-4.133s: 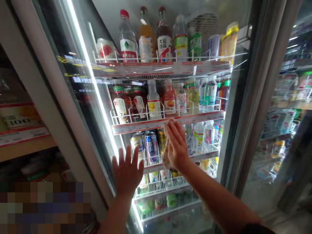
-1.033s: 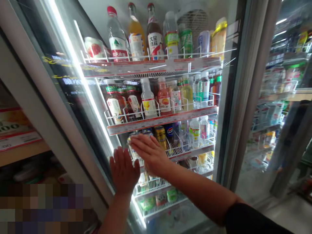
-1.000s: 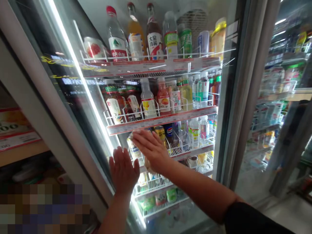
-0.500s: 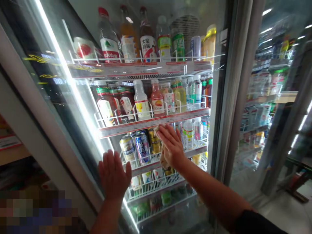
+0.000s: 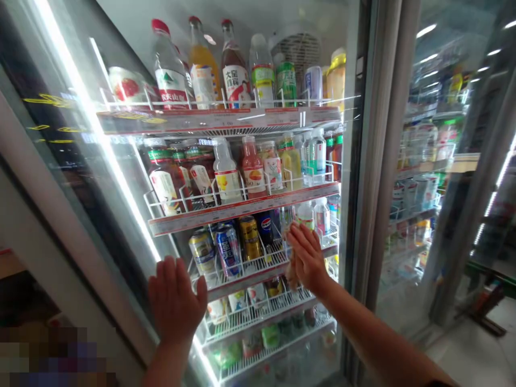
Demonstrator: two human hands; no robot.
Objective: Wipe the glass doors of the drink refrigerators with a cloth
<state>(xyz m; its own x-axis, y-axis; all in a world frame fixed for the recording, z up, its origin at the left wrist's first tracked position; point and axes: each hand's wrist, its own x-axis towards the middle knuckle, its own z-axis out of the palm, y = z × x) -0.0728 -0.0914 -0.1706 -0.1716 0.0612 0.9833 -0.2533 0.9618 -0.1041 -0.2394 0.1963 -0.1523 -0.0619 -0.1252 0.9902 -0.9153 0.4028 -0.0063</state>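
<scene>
A glass fridge door stands in front of me, with bottles and cans on wire shelves behind it. My right hand [image 5: 308, 258] presses a pale beige cloth [image 5: 293, 271] to the glass, at the height of the third shelf; part of the cloth is hidden under the palm. My left hand [image 5: 175, 295] is flat against the door's lower left, fingers stretched out and nothing in it. Between the two hands, a blue can [image 5: 228, 250] and a gold can [image 5: 250, 238] show through the glass.
A bright light strip [image 5: 108, 156] runs down the left side. The metal door frame [image 5: 373, 161] rises on the right, and beyond it another glass-fronted cooler [image 5: 423, 140] holds more drinks. Tall bottles, among them a red-capped one [image 5: 169, 75], line the top shelf.
My right hand has slid the cloth rightward across the glass, uncovering the gold can and a dark blue bottle. My left hand stays flat on the door. The view has shifted slightly.
</scene>
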